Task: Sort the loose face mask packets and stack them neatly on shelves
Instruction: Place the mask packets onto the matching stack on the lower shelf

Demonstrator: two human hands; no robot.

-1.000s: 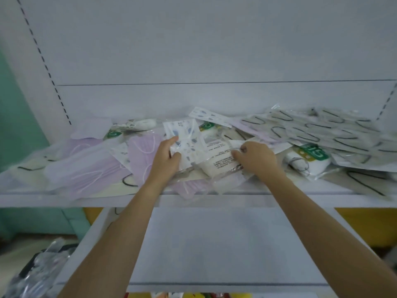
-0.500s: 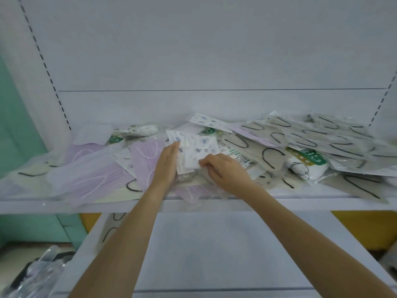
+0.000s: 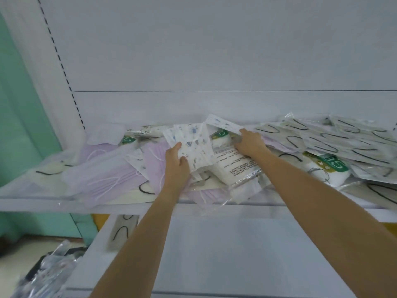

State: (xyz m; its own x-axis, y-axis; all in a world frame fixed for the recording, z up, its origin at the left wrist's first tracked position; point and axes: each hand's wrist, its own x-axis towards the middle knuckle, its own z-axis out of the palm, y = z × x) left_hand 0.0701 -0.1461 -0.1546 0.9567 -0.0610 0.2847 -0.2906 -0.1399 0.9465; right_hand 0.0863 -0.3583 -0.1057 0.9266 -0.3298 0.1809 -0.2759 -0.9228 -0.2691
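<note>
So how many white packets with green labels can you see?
3: left green-labelled packet at the back, middle green-labelled packet in the centre, right green-labelled packet lying far right. Others may hide underneath.

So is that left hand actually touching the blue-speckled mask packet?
Touching. The head view shows the left hand gripping the blue-speckled mask packet at its lower left edge, with the thumb laid on its face.

Print on the green label point(image 3: 328, 163) and the white packet point(image 3: 234, 163) is illegible.
</note>
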